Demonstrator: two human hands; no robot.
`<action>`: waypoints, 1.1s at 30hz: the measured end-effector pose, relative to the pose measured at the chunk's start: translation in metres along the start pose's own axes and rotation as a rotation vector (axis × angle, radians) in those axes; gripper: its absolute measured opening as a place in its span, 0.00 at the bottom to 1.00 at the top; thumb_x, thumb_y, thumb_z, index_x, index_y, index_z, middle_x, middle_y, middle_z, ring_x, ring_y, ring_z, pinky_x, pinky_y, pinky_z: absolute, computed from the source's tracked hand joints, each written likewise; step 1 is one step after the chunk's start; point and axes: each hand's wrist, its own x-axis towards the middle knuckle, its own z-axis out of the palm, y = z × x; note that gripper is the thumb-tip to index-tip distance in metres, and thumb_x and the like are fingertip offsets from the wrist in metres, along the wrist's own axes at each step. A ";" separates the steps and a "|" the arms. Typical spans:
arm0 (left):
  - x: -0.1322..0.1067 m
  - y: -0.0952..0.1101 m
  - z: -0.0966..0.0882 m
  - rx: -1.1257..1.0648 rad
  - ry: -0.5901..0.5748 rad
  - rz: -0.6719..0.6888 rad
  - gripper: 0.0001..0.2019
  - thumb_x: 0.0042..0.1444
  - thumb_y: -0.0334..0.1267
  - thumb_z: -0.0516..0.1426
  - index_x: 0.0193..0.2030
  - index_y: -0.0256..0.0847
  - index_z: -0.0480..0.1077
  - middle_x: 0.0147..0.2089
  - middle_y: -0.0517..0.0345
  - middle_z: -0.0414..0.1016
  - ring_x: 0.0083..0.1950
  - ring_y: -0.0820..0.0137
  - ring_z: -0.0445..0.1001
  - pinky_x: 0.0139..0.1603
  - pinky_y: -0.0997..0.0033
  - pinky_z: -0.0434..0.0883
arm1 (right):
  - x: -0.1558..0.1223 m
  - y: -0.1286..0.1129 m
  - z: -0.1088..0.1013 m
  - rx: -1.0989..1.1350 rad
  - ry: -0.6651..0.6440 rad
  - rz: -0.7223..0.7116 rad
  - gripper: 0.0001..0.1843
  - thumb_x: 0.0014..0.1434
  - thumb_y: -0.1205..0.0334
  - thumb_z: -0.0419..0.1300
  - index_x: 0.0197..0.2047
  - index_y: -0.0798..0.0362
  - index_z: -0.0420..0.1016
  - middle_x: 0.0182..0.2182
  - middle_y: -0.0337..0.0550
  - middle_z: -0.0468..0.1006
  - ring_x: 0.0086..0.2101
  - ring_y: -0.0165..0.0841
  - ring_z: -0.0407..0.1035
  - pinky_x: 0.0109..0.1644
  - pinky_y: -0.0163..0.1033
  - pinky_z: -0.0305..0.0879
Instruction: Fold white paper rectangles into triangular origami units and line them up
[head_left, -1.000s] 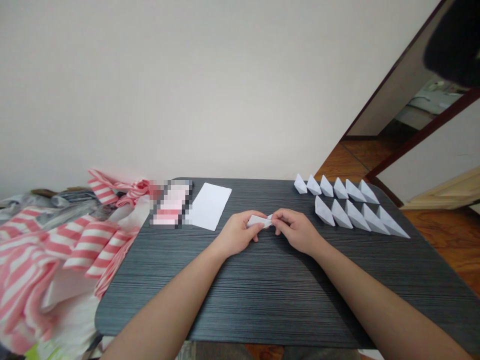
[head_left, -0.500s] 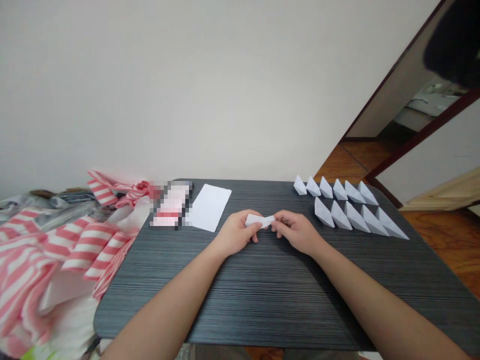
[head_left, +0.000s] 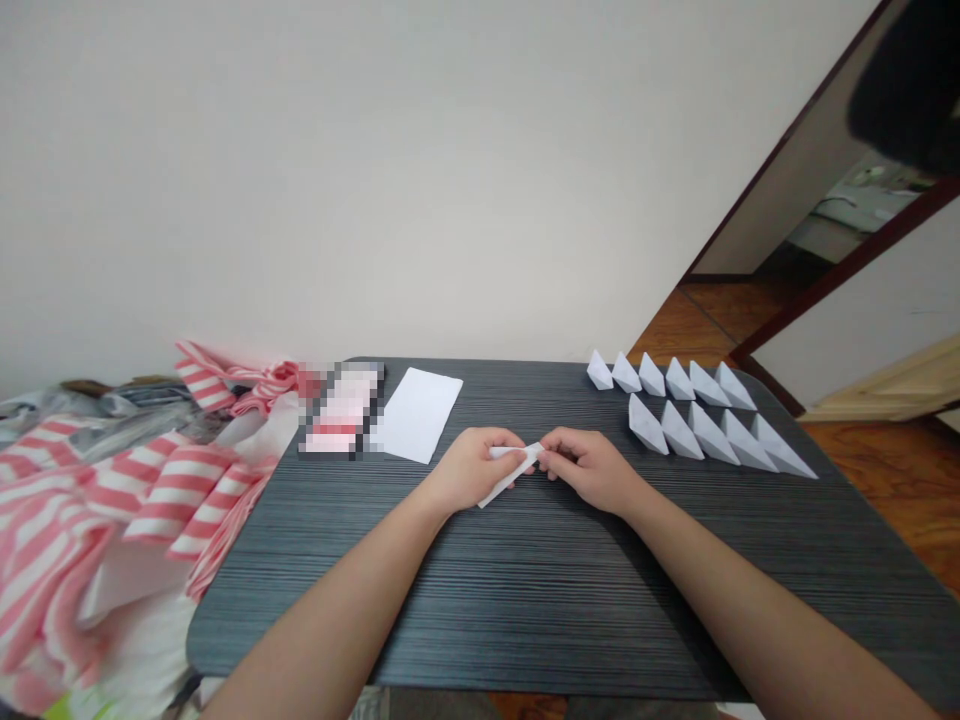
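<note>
Fingers of the left hand (head_left: 474,468) and right hand (head_left: 589,470) clamp a folded paper strip (head_left: 511,473) over the ridged tabletop (head_left: 525,590).

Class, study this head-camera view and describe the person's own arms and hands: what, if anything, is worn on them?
The left forearm and right forearm are bare, with no sleeve in view. The left hand and right hand wear no gloves, and no watch, bracelet or ring shows on the parts visible.
</note>
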 end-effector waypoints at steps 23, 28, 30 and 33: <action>0.003 -0.005 0.001 -0.103 0.004 -0.017 0.15 0.53 0.47 0.55 0.36 0.37 0.73 0.33 0.52 0.78 0.29 0.72 0.72 0.28 0.75 0.67 | 0.001 0.002 -0.001 -0.043 0.020 -0.173 0.10 0.61 0.64 0.52 0.35 0.51 0.76 0.29 0.42 0.75 0.29 0.31 0.70 0.37 0.38 0.66; 0.003 -0.007 0.002 -0.100 0.021 0.029 0.13 0.54 0.45 0.54 0.34 0.36 0.73 0.33 0.51 0.77 0.29 0.72 0.72 0.29 0.75 0.67 | -0.001 0.002 0.001 0.096 0.012 -0.036 0.12 0.63 0.63 0.49 0.48 0.52 0.68 0.24 0.38 0.74 0.25 0.29 0.70 0.32 0.35 0.66; 0.002 -0.006 0.002 -0.095 0.021 0.048 0.13 0.54 0.43 0.54 0.33 0.35 0.73 0.32 0.52 0.77 0.28 0.72 0.72 0.29 0.75 0.67 | -0.001 0.002 0.002 0.086 -0.002 -0.011 0.11 0.63 0.63 0.49 0.44 0.53 0.70 0.23 0.38 0.74 0.23 0.28 0.69 0.30 0.34 0.65; 0.002 -0.004 0.003 -0.062 0.018 0.064 0.12 0.53 0.41 0.54 0.32 0.34 0.74 0.29 0.53 0.76 0.27 0.74 0.70 0.28 0.76 0.66 | 0.000 0.000 0.004 0.000 -0.032 -0.004 0.09 0.61 0.64 0.51 0.33 0.54 0.71 0.24 0.39 0.74 0.22 0.27 0.68 0.29 0.32 0.63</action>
